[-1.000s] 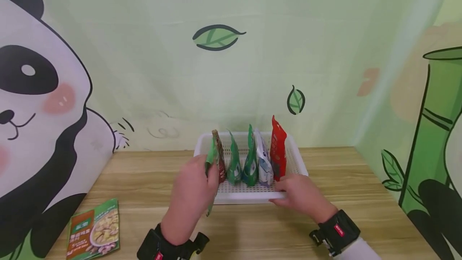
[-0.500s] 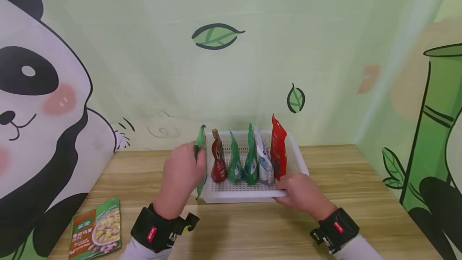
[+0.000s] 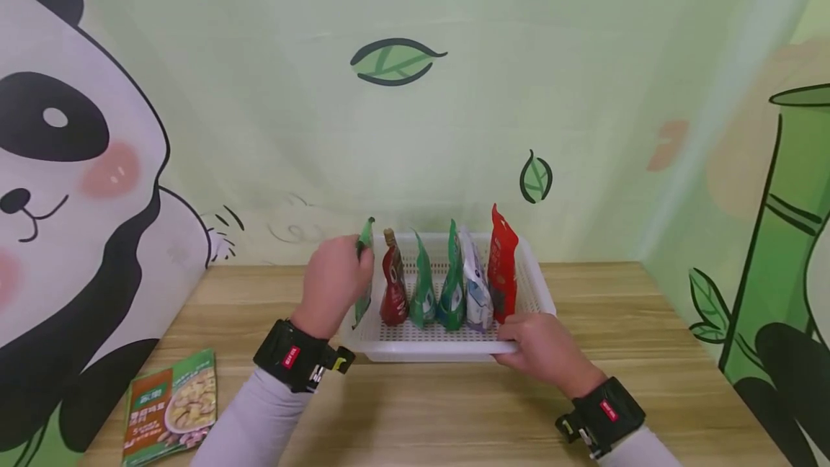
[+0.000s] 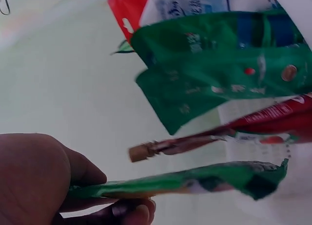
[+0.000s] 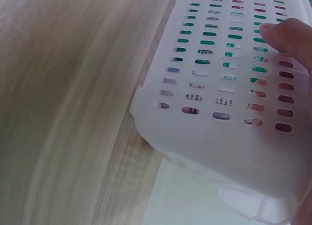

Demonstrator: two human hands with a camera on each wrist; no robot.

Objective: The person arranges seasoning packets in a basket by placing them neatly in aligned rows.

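My left hand (image 3: pixel 336 283) pinches a thin green packet (image 3: pixel 364 303) by its edge. The packet stands nearly edge-on at the left end of a white perforated basket (image 3: pixel 428 352); the left wrist view shows the packet (image 4: pixel 195 182) between thumb and fingers. Beside it in the basket stands a dark red pouch (image 3: pixel 393 295) with a tan cap. Two green pouches (image 3: pixel 423 298), a white pouch (image 3: pixel 478 294) and a red bag (image 3: pixel 502 265) follow rightward, all upright. My right hand (image 3: pixel 545 352) grips the basket's front rim near its right corner; its thumb (image 5: pixel 280 35) shows against the holed wall.
Flat on the wooden table (image 3: pixel 454 416), at the front left, lies a green and orange food packet (image 3: pixel 171 409). A printed curtain (image 3: pixel 389 150) with a panda hangs close behind the basket.
My left hand has carried the green packet left from in front of the dark red pouch, then slightly back into the basket's left end. The right hand has stayed on the rim.
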